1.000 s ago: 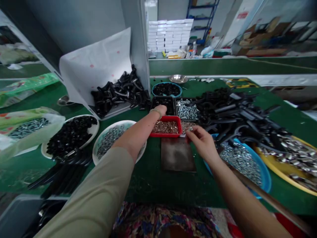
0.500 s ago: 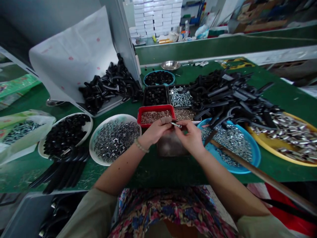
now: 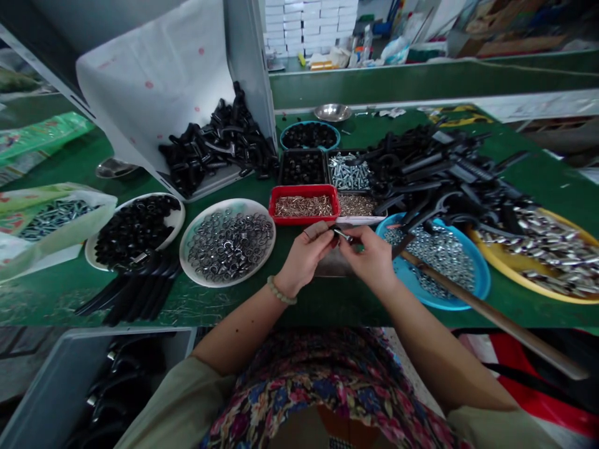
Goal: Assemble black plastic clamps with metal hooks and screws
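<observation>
Taking the joined hands as the clock's centre, with 12 o'clock straight ahead of the wearer, a small shiny metal piece lies right at that centre, slim and smooth. A small dark piece meets its left end; its exact shape is hidden. Both are held just above a flat, dull metal plate on the scuffed green table.

The left hand, with a bracelet of pale round beads on its wrist, has its thumb and foremost fingers drawn together on the dark piece. The right hand pinches the shiny piece between thumb and forefinger, its other fingers curled in.

At 11 o'clock, near the fingertips, stands a glossy red plastic tray of thin coppery pins; beyond it is a black tray of chunky black bits. Silvery bolts fill a tray at 12. At 9 o'clock a round white dish carries thin, springy-looking metal rings. A heap of matte black curved parts spreads at 2. At 3 sits a blue plastic basin of small bright metal pieces, with a smooth wooden shaft slanting across it toward 4.
</observation>
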`<action>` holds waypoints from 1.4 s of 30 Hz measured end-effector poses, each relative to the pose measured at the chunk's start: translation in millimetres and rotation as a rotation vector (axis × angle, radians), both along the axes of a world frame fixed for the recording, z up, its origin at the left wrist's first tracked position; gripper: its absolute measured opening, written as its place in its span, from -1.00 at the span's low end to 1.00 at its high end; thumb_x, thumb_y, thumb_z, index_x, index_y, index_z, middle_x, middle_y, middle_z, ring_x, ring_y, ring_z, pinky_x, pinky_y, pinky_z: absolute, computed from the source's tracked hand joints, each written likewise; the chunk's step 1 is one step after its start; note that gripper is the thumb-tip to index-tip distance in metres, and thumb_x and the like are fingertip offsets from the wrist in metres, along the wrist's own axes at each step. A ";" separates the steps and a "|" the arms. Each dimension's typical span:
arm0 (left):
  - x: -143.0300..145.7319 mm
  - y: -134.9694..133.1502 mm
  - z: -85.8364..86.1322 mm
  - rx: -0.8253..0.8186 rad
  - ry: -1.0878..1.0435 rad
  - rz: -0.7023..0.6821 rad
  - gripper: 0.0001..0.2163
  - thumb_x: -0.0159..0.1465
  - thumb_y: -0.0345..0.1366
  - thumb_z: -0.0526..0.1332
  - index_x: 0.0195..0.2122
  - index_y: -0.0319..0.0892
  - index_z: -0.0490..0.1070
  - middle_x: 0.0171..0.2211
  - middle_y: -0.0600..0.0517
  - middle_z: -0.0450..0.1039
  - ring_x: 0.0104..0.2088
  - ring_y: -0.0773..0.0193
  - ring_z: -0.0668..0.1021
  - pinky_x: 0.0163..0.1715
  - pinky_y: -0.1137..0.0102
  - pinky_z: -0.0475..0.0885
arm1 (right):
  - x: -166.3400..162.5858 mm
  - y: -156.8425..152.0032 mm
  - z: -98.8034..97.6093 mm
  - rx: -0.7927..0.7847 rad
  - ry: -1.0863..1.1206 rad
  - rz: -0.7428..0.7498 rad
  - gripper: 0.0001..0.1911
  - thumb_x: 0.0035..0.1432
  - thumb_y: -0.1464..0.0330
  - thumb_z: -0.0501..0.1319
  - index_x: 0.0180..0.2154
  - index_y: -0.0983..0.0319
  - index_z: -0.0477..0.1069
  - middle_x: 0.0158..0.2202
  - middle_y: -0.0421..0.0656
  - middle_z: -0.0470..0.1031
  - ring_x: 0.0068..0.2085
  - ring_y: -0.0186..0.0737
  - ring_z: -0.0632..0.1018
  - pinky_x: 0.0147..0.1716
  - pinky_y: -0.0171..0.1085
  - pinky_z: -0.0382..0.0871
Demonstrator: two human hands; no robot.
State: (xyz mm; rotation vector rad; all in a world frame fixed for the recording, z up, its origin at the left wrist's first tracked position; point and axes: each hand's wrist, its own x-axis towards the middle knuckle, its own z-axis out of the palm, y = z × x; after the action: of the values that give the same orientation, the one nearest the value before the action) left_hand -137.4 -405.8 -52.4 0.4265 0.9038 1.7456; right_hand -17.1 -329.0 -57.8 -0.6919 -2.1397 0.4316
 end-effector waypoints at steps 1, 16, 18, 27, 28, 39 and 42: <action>2.5 -0.8 0.1 0.017 0.029 -0.003 -0.70 0.05 -0.32 0.41 -0.16 -0.16 0.54 -0.16 0.02 0.55 -0.13 0.28 0.55 0.04 0.32 0.37 | 0.0 -0.6 -1.7 0.041 -0.029 -0.005 -0.93 0.16 0.34 0.18 -0.28 0.17 0.41 -0.37 -0.13 0.56 -0.37 -0.18 0.58 -0.36 -0.24 0.49; -9.8 -48.8 -14.4 -0.200 0.254 -0.108 -0.77 0.15 -0.28 0.31 -0.17 -0.16 0.43 -0.28 0.00 0.54 -0.29 0.26 0.60 -0.15 0.30 0.50 | 3.2 -25.8 -31.2 -0.906 0.177 0.294 -0.74 0.22 0.12 0.17 -0.20 0.14 0.23 -0.60 -0.35 0.37 -0.64 -0.32 0.43 -0.61 -0.32 0.37; -14.5 -54.3 -19.5 -0.215 0.578 -0.028 -0.81 0.16 -0.31 0.29 -0.18 -0.13 0.44 -0.19 -0.02 0.52 -0.17 0.20 0.58 -0.04 0.27 0.45 | 0.6 -37.9 -32.9 -0.760 0.113 0.269 -0.66 0.16 0.17 0.25 -0.08 0.13 0.28 -0.47 -0.26 0.49 -0.50 -0.26 0.53 -0.48 -0.26 0.47; -119.4 -78.0 -26.0 -0.679 1.827 0.046 -0.75 0.30 -0.30 0.09 -0.08 -0.19 0.48 -0.03 -0.19 0.44 0.01 -0.06 0.44 0.09 0.06 0.29 | -2.7 -43.9 -56.4 -0.978 0.220 0.395 -0.74 0.24 0.22 0.15 -0.07 0.17 0.37 -0.32 -0.18 0.54 -0.35 -0.24 0.64 -0.33 -0.21 0.58; -128.6 -77.4 -27.7 -0.719 1.896 0.002 -0.75 0.30 -0.30 0.08 -0.10 -0.20 0.49 -0.03 -0.20 0.44 0.02 -0.08 0.43 0.09 0.05 0.29 | -0.5 -42.8 -56.2 -0.956 0.208 0.395 -0.77 0.24 0.24 0.16 -0.09 0.16 0.37 -0.33 -0.19 0.54 -0.35 -0.25 0.64 -0.32 -0.22 0.58; -60.3 -47.7 3.3 -0.436 0.867 -0.293 -0.68 0.08 -0.17 0.35 -0.17 -0.13 0.38 -0.24 0.03 0.55 -0.18 0.14 0.58 -0.13 0.30 0.47 | 45.9 -44.0 -16.6 -0.335 -0.142 0.659 -0.67 0.31 0.46 0.00 0.05 0.18 0.36 -0.06 -0.06 0.51 -0.04 -0.23 0.55 -0.06 -0.23 0.47; -15.9 -20.9 10.1 -0.275 0.659 -0.443 -0.51 0.05 -0.30 0.39 -0.02 -0.11 0.26 -0.31 0.06 0.55 -0.26 0.22 0.61 -0.21 0.36 0.48 | 68.4 -35.7 -15.2 -0.291 -0.105 0.504 -0.56 0.29 0.47 0.02 0.18 0.15 0.23 0.04 -0.05 0.48 0.03 -0.21 0.52 0.00 -0.17 0.46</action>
State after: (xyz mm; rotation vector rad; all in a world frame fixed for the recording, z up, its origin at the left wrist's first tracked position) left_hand -153.4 -426.7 -42.3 0.9667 1.3667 1.0558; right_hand 51.2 -364.7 -73.0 -0.3237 -2.3701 1.0093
